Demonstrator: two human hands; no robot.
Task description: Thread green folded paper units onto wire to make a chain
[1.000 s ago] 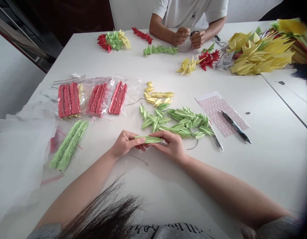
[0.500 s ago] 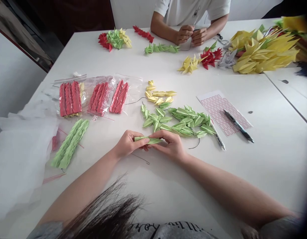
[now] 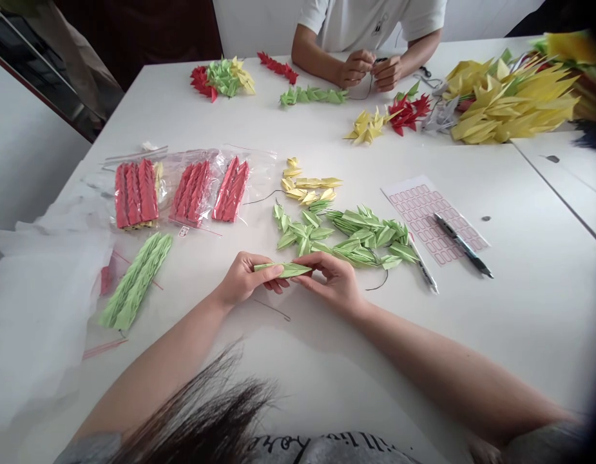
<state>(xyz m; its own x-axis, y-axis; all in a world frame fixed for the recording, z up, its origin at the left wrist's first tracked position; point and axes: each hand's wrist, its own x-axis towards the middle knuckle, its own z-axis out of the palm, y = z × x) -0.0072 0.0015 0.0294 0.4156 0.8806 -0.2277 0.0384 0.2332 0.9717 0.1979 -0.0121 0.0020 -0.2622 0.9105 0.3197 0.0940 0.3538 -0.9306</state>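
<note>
A slim folded green paper piece [image 3: 294, 269], pointed at its right end, is held level just above the table. My left hand [image 3: 244, 277] pinches its left part between thumb and fingers. My right hand [image 3: 334, 280] is closed at the pointed right end, thumb and forefinger against it. Just beyond my hands lies a heap of green folded paper pieces [image 3: 370, 235] on dark thread. A hooked wire needle [image 3: 273, 310] rests on the table below my hands.
Bagged red paper strands [image 3: 136, 193] and a green strand [image 3: 138, 280] lie left. Yellow pieces [image 3: 310, 187] sit beyond the green heap. A label sheet [image 3: 413, 200] and pens [image 3: 462, 243] are right. Across the table, a person's hands [image 3: 372, 69] hold thread near paper bunches [image 3: 515, 96].
The fingers of my right hand have slid right along the green paper piece to its tip, uncovering more of it. The other things on the table stay where they were.
</note>
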